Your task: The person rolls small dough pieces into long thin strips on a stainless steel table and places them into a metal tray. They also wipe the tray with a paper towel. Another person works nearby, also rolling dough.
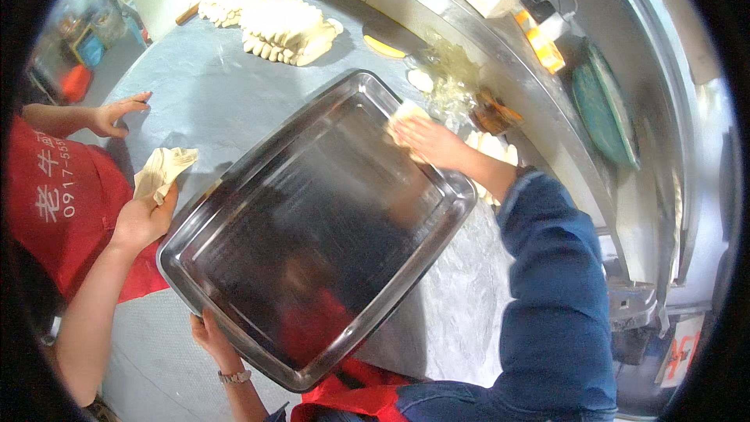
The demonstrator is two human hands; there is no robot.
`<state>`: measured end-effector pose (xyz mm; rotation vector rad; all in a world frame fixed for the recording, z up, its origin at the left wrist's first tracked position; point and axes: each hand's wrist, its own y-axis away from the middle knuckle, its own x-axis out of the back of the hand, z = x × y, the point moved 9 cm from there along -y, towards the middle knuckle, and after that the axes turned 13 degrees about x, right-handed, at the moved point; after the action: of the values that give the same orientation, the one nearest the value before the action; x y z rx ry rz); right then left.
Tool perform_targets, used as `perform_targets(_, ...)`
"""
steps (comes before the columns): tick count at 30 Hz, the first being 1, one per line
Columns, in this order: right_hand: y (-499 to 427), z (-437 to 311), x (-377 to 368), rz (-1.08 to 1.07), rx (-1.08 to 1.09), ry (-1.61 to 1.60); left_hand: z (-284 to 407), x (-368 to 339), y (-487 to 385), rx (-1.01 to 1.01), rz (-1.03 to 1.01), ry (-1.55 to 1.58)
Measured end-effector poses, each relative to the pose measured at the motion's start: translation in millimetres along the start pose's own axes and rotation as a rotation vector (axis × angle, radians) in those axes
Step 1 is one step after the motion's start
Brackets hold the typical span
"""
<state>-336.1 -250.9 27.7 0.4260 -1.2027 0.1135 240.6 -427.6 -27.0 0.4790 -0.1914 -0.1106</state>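
A large rectangular metal tray (pixel 310 211) is held tilted over the worktop, its inside towards me. My left hand (pixel 212 334), with a watch at the wrist, grips the tray's near-left rim; some of its fingers are hidden behind the metal. At the far right rim, my right hand (pixel 430 139) presses a pale yellowish cloth (pixel 405 116) against the tray's edge. The tray's dark bottom reflects red from an apron and shows faint streaks.
Rows of pale dough pieces (pixel 293 29) lie on the grey worktop (pixel 205 70). A co-worker's hand (pixel 146 217) holds another cloth (pixel 164 170); their other hand (pixel 114 117) touches the worktop. By the wall are a clear plastic bag (pixel 448 85) and more dough (pixel 492 149).
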Motion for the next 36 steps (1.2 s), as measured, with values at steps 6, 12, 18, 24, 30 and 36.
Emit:
perform_targets(6, 142, -87, 0, -0.062, 0.0, -0.395, 4, -7, -8, -0.028, -0.078, 0.004)
perform_targets(12, 122, -167, 44, 0.266, -0.369, -0.416, 4, 2, -10, -0.09, -0.034, -0.06)
perform_targets(18, 13, -327, 93, 0.269, -0.38, -0.719, 3, 2, -11, -0.151, -0.044, -0.032)
perform_targets(24, -58, -416, 141, 0.309, -0.256, -1.409, -11, 4, -22, -0.153, -0.044, -0.035)
perform_targets(30, 87, -150, 91, 0.513, -1.056, -0.537, -21, 2, -46, -0.12, -0.171, 0.089)
perform_targets(36, 112, -113, -35, -0.049, -1.006, -0.606, -15, 7, -37, -0.197, 0.01, -0.025)
